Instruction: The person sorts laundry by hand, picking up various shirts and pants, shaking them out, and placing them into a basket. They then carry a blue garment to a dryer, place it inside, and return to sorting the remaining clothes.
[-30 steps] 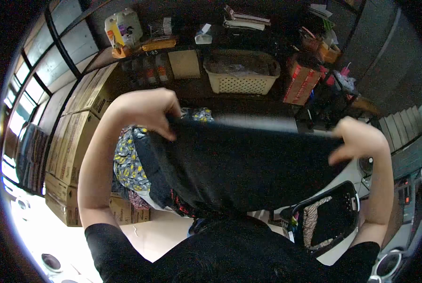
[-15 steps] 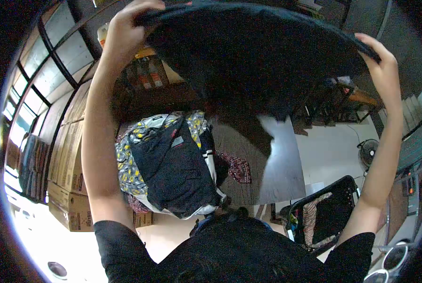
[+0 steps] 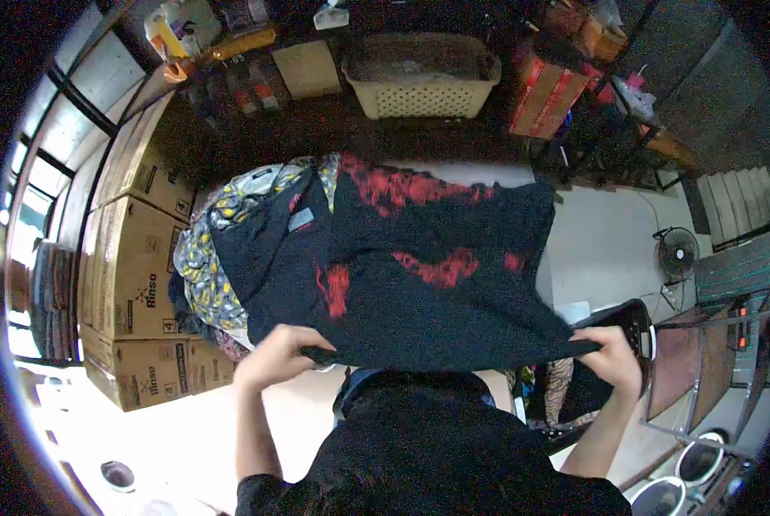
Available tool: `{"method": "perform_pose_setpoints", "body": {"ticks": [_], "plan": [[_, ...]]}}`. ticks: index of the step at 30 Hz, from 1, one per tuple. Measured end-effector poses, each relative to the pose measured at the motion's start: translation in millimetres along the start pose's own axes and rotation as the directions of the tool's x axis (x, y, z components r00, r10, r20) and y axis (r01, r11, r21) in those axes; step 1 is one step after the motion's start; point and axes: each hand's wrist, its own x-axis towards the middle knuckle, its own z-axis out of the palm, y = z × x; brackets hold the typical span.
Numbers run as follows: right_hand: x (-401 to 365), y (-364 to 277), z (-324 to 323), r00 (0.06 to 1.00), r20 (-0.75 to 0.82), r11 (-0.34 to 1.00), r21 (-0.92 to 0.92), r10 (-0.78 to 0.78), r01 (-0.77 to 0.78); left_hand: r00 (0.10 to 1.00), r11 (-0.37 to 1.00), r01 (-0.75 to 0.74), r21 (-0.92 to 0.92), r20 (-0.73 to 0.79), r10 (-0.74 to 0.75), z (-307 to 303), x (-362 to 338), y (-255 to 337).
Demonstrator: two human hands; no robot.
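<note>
The left hand (image 3: 277,354) was curled shut, thumb and fingers pinching the near hem of a black garment with red print (image 3: 436,292), left of centre in the lower half of the frame. The right hand (image 3: 613,353) pinched the same hem at the lower right, knuckles up. Both forearms rose from the bottom edge, elbows bent and wide apart, so the hem ran taut between the 2 hands just above the person's black-clad chest. The garment lay spread away from the hands through the middle of the frame, its left part covering a pile of clothes (image 3: 247,258), where a yellow-patterned cloth (image 3: 191,258) showed at the edge; whatever bore it was hidden beneath. Left of the pile stood stacked cardboard boxes (image 3: 135,258). At the top centre sat a cream laundry basket (image 3: 423,86), with a red-brown box (image 3: 544,95) to its right. Beside the right hand a black basket (image 3: 634,322) was partly blocked by the wrist, and a floor fan (image 3: 675,254) stood further right.
</note>
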Motion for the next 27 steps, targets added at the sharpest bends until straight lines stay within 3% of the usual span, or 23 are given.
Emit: {"method": "perform_pose_setpoints", "body": {"ticks": [4, 6, 7, 8, 9, 10, 11, 12, 14, 15, 17, 18, 20, 22, 25, 27], "plan": [[29, 42, 18, 0.987, 0.151, 0.992, 0.096, 0.062, -0.077, 0.973, 0.986, 0.156, -0.057, 0.183, -0.144, 5, 32, -20], [59, 30, 8, 0.964, 0.121, 0.969, 0.038, 0.238, -0.244, 0.996, 0.995, -0.084, 0.061, 0.039, 0.082, -10, 66, -34], [82, 56, 7, 0.990, 0.041, 0.990, 0.041, 0.136, -0.137, 0.992, 0.993, -0.114, -0.032, -0.050, 0.113, -17, 89, -44], [106, 83, 9, 0.999, -0.042, 0.999, 0.036, 0.034, -0.032, 0.994, 0.998, -0.064, -0.013, -0.086, 0.063, -28, 117, -46], [128, 78, 3, 0.992, -0.088, 0.991, -0.097, 0.086, -0.095, 0.966, 0.999, -0.052, 0.004, -0.254, 0.051, -31, 141, -43], [146, 73, 0, 0.981, -0.141, 0.961, -0.223, 0.133, -0.163, 0.865, 0.973, -0.205, 0.109, -0.445, 0.232, -27, 176, -60], [153, 70, 7, 0.952, -0.294, 0.925, -0.333, 0.083, -0.184, 0.806, 0.990, -0.114, 0.088, -0.575, 0.144, -22, 199, -57], [158, 68, 16, 0.900, -0.435, 0.873, -0.431, 0.020, -0.227, 0.770, 0.909, -0.021, 0.417, -0.573, 0.281, -20, 208, -41], [165, 73, 35, 0.892, -0.452, 0.716, -0.624, -0.006, -0.312, 0.827, 0.886, -0.168, 0.432, -0.427, 0.365, 10, 225, -35], [160, 66, 51, 0.887, -0.462, 0.749, -0.591, -0.007, -0.301, 0.863, 0.873, -0.257, 0.414, -0.309, 0.401, 33, 228, -29], [160, 84, 94, 0.938, -0.337, 0.877, -0.470, -0.076, -0.098, 0.892, 0.843, -0.376, 0.384, -0.095, 0.441, 89, 225, -26], [146, 57, 110, 0.975, -0.221, 0.839, -0.525, 0.025, -0.141, 0.894, 0.827, -0.412, 0.381, -0.004, 0.447, 118, 221, -30], [135, 78, 169, 0.994, -0.106, 0.810, -0.584, -0.011, -0.054, 0.936, 0.742, -0.333, 0.581, 0.110, 0.334, 165, 212, -39], [122, 84, 209, 0.999, -0.040, 0.801, -0.597, 0.015, -0.036, 0.940, 0.694, -0.330, 0.640, 0.155, 0.304, 189, 215, -61], [117, 99, 233, 0.965, -0.244, 0.893, -0.450, -0.097, -0.024, 0.958, 0.634, -0.279, 0.721, 0.158, 0.240, 199, 223, -63], [115, 101, 231, 0.972, -0.225, 0.889, -0.457, -0.069, -0.042, 0.956, 0.617, -0.290, 0.731, 0.188, 0.226, 198, 227, -66]]}}
